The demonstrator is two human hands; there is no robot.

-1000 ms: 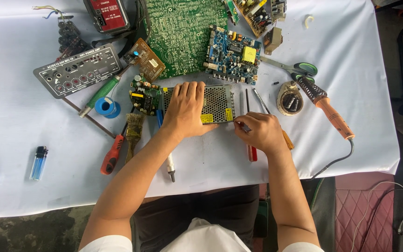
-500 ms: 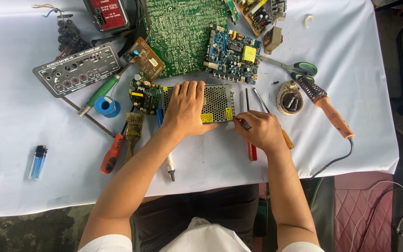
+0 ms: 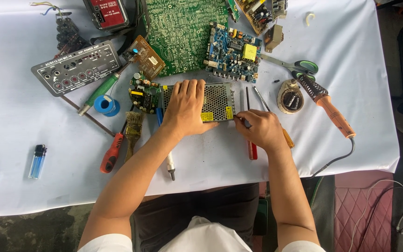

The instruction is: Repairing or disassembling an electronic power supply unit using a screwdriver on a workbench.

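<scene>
Left hand stays flat on the perforated silver metal box, centre frame; right hand still pinches a dark tool at its right edge, unmoved.

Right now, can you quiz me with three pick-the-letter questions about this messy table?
1. Where is the blue lighter?
A. beside the scissors
B. near the table's left edge
C. on the green board

2. What colour is the soldering iron handle?
A. orange
B. purple
C. white

3. What is the left hand doing?
A. hanging in the air
B. holding the brush
C. pressing flat on the metal mesh box

Answers: 1 B, it lies far left; 2 A, the handle is orange; 3 C, the palm rests on the box.
</scene>
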